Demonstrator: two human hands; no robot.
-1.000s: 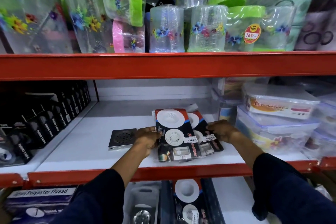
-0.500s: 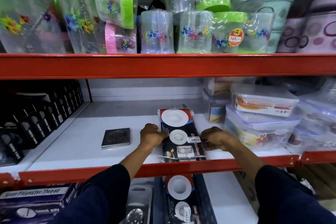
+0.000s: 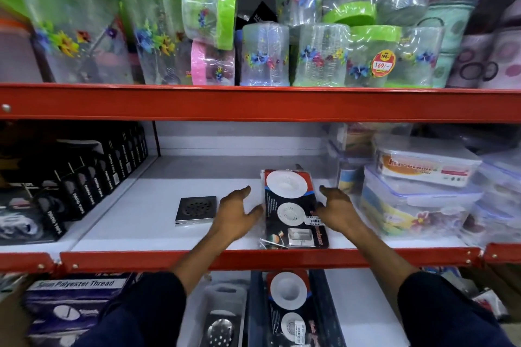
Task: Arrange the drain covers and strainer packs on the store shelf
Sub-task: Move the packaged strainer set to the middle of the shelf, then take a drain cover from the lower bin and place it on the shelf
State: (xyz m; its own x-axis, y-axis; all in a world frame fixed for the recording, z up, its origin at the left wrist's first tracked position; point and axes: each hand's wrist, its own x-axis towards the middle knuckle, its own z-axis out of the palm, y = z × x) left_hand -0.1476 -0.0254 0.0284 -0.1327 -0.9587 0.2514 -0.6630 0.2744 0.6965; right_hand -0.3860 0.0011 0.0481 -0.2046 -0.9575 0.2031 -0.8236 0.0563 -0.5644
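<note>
One strainer pack (image 3: 293,208) is lying flat at the frame's centre on the white shelf (image 3: 135,217), flanked by the left hand (image 3: 235,215) and right hand (image 3: 335,213), fingers spread, gripping nothing. One square drain cover (image 3: 196,210) is sitting just left.

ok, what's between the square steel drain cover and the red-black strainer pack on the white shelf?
Head view: only the open left hand, flat on the white shelf between the square steel drain cover and the red-black strainer pack; nothing else.

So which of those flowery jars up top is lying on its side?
The small green-lidded jar on the top shelf, perched on the pink-lidded jar. Its lid faces right instead of up; the green-lidded jars around it stand upright.
</note>
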